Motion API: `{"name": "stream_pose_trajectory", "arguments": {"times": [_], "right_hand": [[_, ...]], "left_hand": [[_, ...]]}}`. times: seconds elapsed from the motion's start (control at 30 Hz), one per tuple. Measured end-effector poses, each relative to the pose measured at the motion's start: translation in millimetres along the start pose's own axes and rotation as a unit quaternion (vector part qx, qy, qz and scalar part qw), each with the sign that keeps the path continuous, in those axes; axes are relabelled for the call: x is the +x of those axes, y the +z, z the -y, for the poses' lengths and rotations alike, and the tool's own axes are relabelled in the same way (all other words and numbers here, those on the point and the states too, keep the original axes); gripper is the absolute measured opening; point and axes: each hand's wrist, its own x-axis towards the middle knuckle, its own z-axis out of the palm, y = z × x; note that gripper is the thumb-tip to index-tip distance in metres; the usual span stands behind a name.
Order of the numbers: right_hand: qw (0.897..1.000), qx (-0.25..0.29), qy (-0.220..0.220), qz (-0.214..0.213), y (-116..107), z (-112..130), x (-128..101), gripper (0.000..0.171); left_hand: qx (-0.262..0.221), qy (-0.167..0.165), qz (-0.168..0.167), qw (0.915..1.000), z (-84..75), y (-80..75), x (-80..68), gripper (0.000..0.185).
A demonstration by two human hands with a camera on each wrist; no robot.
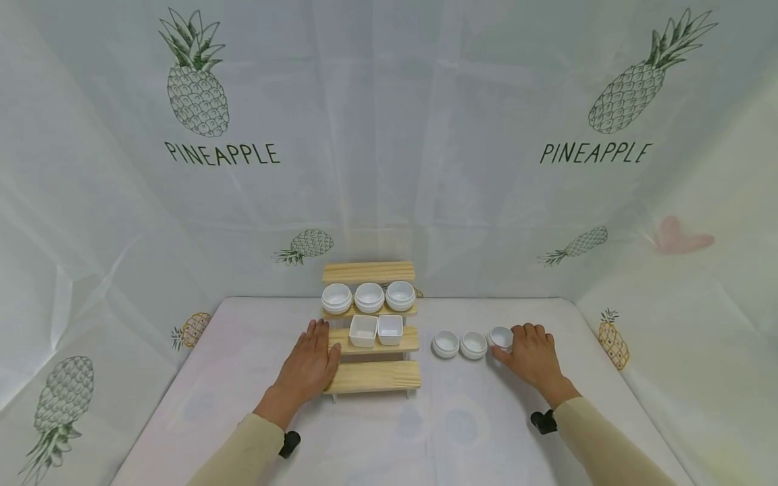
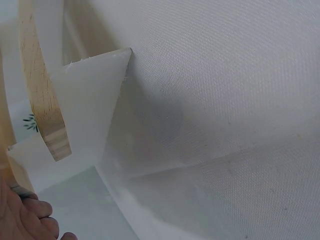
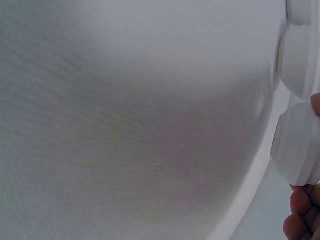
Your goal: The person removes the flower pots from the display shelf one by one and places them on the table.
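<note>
Where pineapple-print cloth (image 1: 389, 135) hangs, white table (image 1: 243, 405) spreads.

A pale fabric backdrop (image 1: 389, 135) is enclosing the scene on three sides, creased and showing faint fold lines. Green line drawings of pineapples (image 1: 196, 74) are appearing on it, two large ones with the word PINEAPPLE beneath, and smaller yellow and green ones lower down. A faint pink heart shape (image 1: 679, 237) is showing on the right wall. A table (image 1: 231, 378) covered in white cloth is filling the foreground. Soft, even light is falling across everything.
</note>
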Motion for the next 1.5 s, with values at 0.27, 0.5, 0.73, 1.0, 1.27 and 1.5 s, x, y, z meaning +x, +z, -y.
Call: {"name": "stream_pose_trajectory", "arguments": {"times": [0.27, 0.5, 0.73, 1.0, 1.27, 1.5], "right_hand": [[1.000, 0.000, 0.014, 0.023, 0.8, 1.7, -2.1, 0.069], [0.999, -0.003, 0.018, 0.027, 3.5, 2.2, -4.3, 0.068], [0.999, -0.005, 0.018, 0.026, 7.4, 1.8, -5.3, 0.065], [0.999, -0.006, 0.026, 0.022, 9.1, 0.6, -5.7, 0.059], [0.999, -0.008, 0.031, 0.025, 13.3, -2.0, -5.5, 0.063], [0.999, 0.003, 0.029, 0.017, 8.1, -0.5, -2.5, 0.070]], "left_hand": [[0.000, -0.002, 0.009, 1.0000, 1.3, 0.3, 1.1, 0.069], [-0.001, -0.003, 0.007, 1.0000, 1.2, 0.1, 0.6, 0.068], [-0.001, -0.005, 0.018, 0.9998, 0.8, -1.0, 1.4, 0.069], [-0.003, -0.005, 0.010, 0.9999, 0.2, 0.2, 0.7, 0.068], [-0.008, -0.008, 0.006, 0.9999, -0.8, -0.4, -0.2, 0.068], [-0.008, -0.008, 0.012, 0.9999, 1.5, 0.6, 0.8, 0.069]]}}
